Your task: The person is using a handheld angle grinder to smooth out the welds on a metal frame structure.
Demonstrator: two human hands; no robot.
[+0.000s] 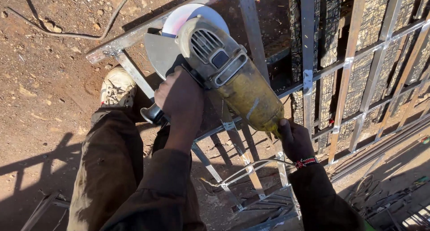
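**Two hands on grinder over steel frame**

Beige shoe (117, 87) at 9 o'clock on dirt. Left hand (180, 99) clamped on the black side handle (152, 114). Worn yellow-grey angle grinder (228, 74), centre, disc (186, 17) at 12 o'clock touching the grey welded steel bar frame (308, 79). Right hand (293, 139) wrapped round the grinder's rear, at 5 o'clock.

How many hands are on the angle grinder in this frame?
2. The left hand wraps the side handle beside the disc guard; the right hand holds the rear end of the yellow angle grinder. No other hands show.
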